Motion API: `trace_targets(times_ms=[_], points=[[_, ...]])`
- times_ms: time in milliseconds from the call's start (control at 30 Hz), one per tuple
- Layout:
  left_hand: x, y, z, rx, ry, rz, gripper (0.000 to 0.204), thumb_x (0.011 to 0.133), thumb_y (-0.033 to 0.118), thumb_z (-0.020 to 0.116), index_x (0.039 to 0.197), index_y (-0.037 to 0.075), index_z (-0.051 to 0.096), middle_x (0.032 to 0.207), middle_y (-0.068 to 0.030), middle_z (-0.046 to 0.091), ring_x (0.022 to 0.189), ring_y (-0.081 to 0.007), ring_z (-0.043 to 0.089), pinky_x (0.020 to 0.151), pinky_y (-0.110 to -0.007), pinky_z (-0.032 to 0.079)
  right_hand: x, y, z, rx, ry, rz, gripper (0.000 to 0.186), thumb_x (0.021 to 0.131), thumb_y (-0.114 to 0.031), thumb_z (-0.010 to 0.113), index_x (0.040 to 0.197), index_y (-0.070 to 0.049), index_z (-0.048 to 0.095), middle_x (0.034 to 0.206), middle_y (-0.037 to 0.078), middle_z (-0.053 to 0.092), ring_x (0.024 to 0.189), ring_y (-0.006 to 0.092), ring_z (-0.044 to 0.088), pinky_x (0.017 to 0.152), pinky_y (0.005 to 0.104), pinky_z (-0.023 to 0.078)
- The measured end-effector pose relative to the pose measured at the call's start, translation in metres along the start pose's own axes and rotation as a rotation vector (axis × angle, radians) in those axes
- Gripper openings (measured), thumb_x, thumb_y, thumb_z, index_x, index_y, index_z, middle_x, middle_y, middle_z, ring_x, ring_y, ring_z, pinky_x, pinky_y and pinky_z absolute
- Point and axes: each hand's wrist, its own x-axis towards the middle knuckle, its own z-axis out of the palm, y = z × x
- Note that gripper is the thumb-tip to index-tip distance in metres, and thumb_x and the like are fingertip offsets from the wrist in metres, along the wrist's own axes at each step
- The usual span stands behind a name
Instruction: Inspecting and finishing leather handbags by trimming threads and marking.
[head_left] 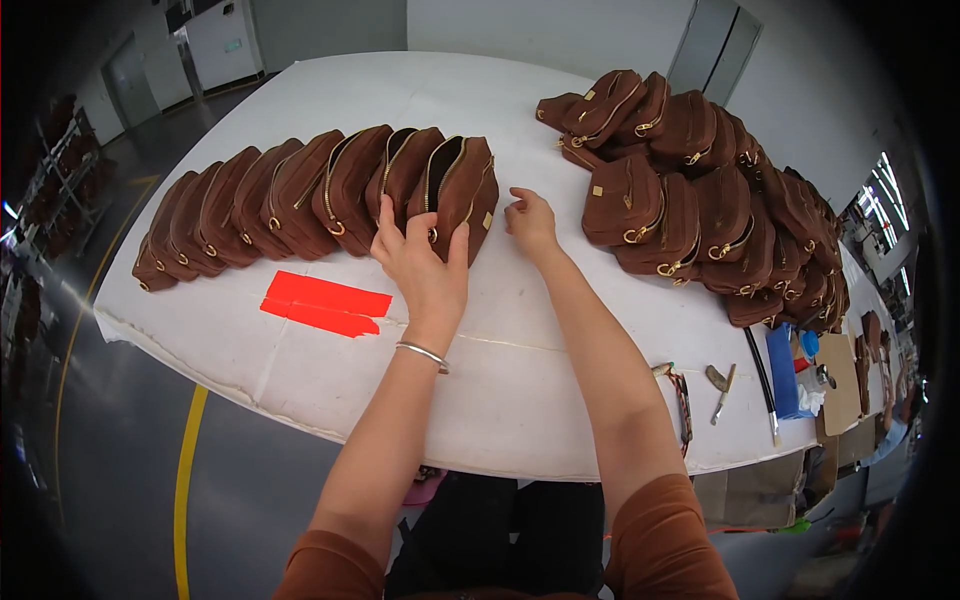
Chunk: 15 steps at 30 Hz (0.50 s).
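My left hand [425, 265] is at the near end of the last brown zippered bag [470, 190] on the right of a standing row. Its thumb and fingers are on either side of that end, by a gold ring, and one finger reaches to the neighbouring bag [405, 170]. The top zippers of these two bags are undone, showing dark insides. Just right of the last bag, my right hand [530, 222] is in the air, index finger stretched out, the others partly curled, holding nothing.
A large heap of similar brown bags [720, 220] covers the table's right side. Red tape strips [325, 303] lie before the row on the white tabletop [500, 400]. At the right edge are a brush [762, 385], a small tool [723, 393] and a blue box [788, 370].
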Motion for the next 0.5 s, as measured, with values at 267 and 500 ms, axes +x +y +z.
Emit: trace_targets(times_ms=[267, 500], points=[[-0.0024, 0.0028, 0.0060, -0.014, -0.017, 0.006, 0.040, 0.085, 0.021, 0.072, 0.116, 0.001, 0.056, 0.150, -0.0307, 0.026, 0.129, -0.0440, 0.029, 0.106, -0.050, 0.031, 0.0010, 0.0035, 0.0070, -0.385, 0.073, -0.137, 0.019, 0.085, -0.015, 0.068, 0.100, -0.005, 0.074, 0.100, 0.016, 0.072, 0.092, 0.0343, 0.069, 0.083, 0.0413, 0.053], [-0.0026, 0.0022, 0.0059, 0.016, -0.011, 0.026, 0.039, 0.086, 0.021, 0.072, 0.116, 0.000, 0.055, 0.150, -0.0323, 0.024, 0.129, -0.0449, 0.028, 0.107, -0.051, 0.029, 0.0004, 0.0058, 0.0080, -0.295, 0.088, -0.206, 0.016, 0.085, -0.017, 0.067, 0.092, -0.006, 0.075, 0.093, 0.018, 0.071, 0.090, 0.0354, 0.068, 0.081, 0.0418, 0.053]])
